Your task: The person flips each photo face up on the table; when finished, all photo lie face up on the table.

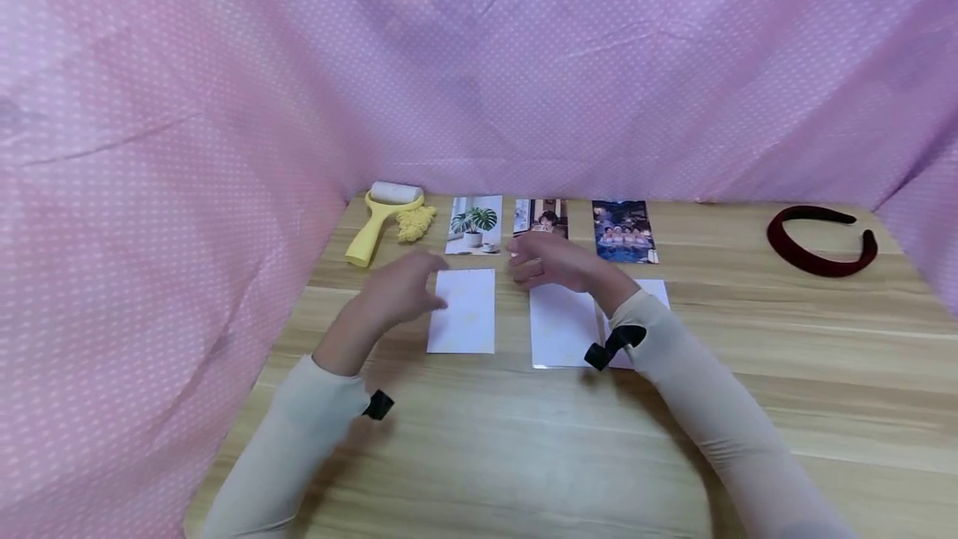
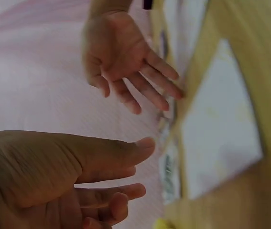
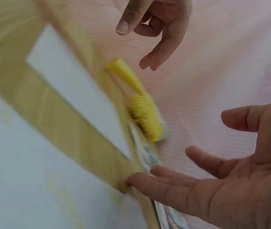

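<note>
Above the left white card (image 1: 467,314) hovers my left hand (image 1: 397,288), its fingers loosely bent and nothing between them. My right hand (image 1: 557,263) is held over the middle white card (image 1: 563,327), and the right wrist view shows its fingers spread and holding nothing. A third white card (image 1: 657,291) lies partly hidden under the right forearm. Behind these cards are three pictures in a row: a potted plant photo (image 1: 475,224), a photo of a person (image 1: 552,213) partly covered by the right hand, and a dark blue group photo (image 1: 625,231).
A yellow-handled roller (image 1: 367,241) with a white drum lies at the back left, beside a yellow textured piece (image 1: 416,224). At the back right rests a dark red headband (image 1: 797,256). Pink dotted cloth (image 1: 524,65) hangs behind the wooden table (image 1: 509,447).
</note>
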### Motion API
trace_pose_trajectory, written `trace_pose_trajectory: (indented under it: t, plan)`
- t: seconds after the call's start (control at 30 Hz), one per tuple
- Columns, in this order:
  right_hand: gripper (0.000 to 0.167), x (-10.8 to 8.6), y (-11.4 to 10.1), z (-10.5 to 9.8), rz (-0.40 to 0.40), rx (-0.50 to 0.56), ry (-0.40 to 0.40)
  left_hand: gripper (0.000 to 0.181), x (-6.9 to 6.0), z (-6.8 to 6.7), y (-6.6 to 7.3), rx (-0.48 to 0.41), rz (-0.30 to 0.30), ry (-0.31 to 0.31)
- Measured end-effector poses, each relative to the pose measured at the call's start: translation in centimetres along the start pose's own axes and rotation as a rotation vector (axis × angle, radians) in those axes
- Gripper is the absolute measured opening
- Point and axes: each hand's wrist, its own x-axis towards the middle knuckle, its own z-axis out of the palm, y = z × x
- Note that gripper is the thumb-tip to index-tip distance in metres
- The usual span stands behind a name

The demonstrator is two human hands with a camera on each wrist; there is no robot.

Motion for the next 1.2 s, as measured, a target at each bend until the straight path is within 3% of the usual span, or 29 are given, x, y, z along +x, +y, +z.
trace_pose_trajectory:
  t: [0.1, 0.23, 0.47, 0.57, 0.77, 0.93, 1.03, 1.2]
  plan:
    - [0.059, 0.5, 0.2, 1.0, 0.030, 0.000, 0.051, 0.068, -0.6, 1.5, -1.5, 0.015, -0.005, -0.063]
    - [0.057, 0.8, 0.3, 1.7, 0.041, 0.059, 0.066, 0.074, -0.9, 2.8, -2.4, 0.007, -0.004, -0.126]
    - [0.055, 1.3, 0.3, 1.9, 0.066, 0.163, -0.003, 0.071, -0.5, 4.2, -3.2, 0.010, 0.036, -0.133]
    - [0.057, 1.6, 0.3, 2.0, 0.083, 0.200, -0.016, 0.068, -0.4, 4.4, -3.3, 0.010, 0.043, -0.143]
    - [0.056, 1.7, 0.2, 2.4, 0.097, 0.165, 0.032, 0.065, -0.2, 3.9, -3.0, 0.005, 0.045, -0.193]
    - [0.056, 1.0, -0.3, 3.0, 0.069, 0.209, 0.054, 0.051, 0.4, 3.2, -1.9, -0.028, -0.005, -0.234]
    - [0.058, 0.6, -0.7, 3.5, 0.033, 0.239, 0.046, 0.050, 1.0, 3.0, -0.8, -0.047, -0.035, -0.199]
    - [0.056, -0.2, -1.5, 4.4, -0.021, 0.240, 0.030, 0.063, 1.8, 3.4, 1.0, -0.028, -0.081, -0.059]
